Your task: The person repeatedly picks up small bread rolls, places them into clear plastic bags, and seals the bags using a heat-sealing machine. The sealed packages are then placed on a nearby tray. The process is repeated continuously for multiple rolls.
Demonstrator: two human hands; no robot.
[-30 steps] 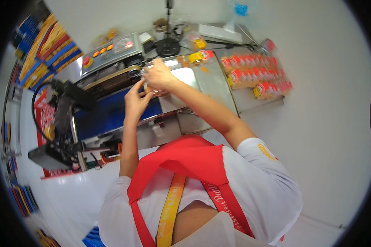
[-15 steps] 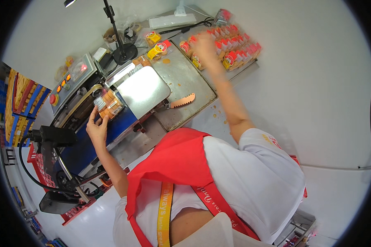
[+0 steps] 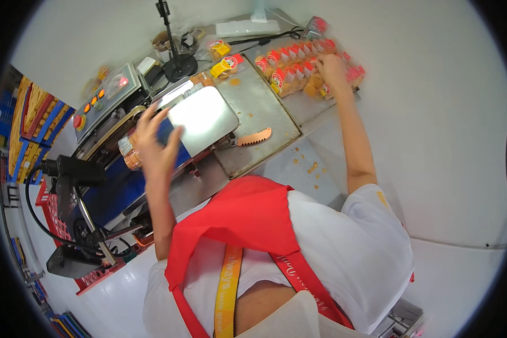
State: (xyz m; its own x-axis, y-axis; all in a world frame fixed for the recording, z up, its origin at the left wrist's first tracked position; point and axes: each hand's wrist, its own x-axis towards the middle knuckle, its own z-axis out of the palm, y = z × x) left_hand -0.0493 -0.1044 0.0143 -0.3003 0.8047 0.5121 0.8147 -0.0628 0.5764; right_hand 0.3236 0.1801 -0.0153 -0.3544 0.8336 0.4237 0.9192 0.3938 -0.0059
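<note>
My left hand (image 3: 159, 141) is raised over the blue conveyor belt (image 3: 118, 188), fingers spread and nothing in them. Beside it, partly hidden behind the fingers, a clear bag of round cookies (image 3: 129, 151) lies against the sealing machine (image 3: 104, 101). At the far right, my right hand (image 3: 332, 70) reaches into rows of cookie bags with red tops (image 3: 290, 76). Its fingers are closed at the top of one bag of cookies (image 3: 314, 87). A shiny metal plate (image 3: 204, 121) stands between my hands, with more bagged cookies (image 3: 201, 79) at its far edge.
A knife with an orange handle (image 3: 254, 137) lies on a metal tray (image 3: 259, 107) with crumbs. Behind are a cookie bag with a yellow label (image 3: 225, 66) and a black lamp stand (image 3: 180, 67). A black jointed arm (image 3: 73, 174) stands at left, near a red basket (image 3: 50, 217).
My left hand has let go of the cookie bag and lifted, its fingers spreading. That bag sits slightly farther left. My right hand has moved right over the rows and closed on a bag.
</note>
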